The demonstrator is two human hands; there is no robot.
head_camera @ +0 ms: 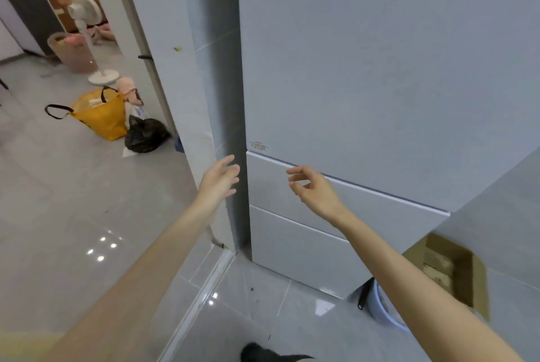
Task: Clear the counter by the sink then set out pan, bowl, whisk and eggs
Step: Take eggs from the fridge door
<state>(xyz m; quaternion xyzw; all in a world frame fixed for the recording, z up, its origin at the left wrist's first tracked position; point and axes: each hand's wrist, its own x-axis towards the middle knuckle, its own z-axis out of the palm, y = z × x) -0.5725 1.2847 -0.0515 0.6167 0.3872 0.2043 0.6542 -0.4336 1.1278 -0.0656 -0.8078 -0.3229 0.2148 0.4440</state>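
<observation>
A tall white fridge (380, 75) fills the right half of the head view, all its doors closed, with two drawer fronts (292, 233) below the big upper door. My left hand (220, 179) reaches out at the fridge's left edge, fingers spread, holding nothing. My right hand (312, 189) hovers in front of the seam under the upper door, fingers loosely curled and empty. No pan, bowl, whisk or eggs are in view.
A tiled wall corner (187, 92) stands left of the fridge. Beyond the doorway lie a yellow bag (100, 116), a black bag (144, 135), a standing fan (87, 28) and a bin (71, 53). An open cardboard box (450, 271) and a white basin (382, 309) sit right of the fridge.
</observation>
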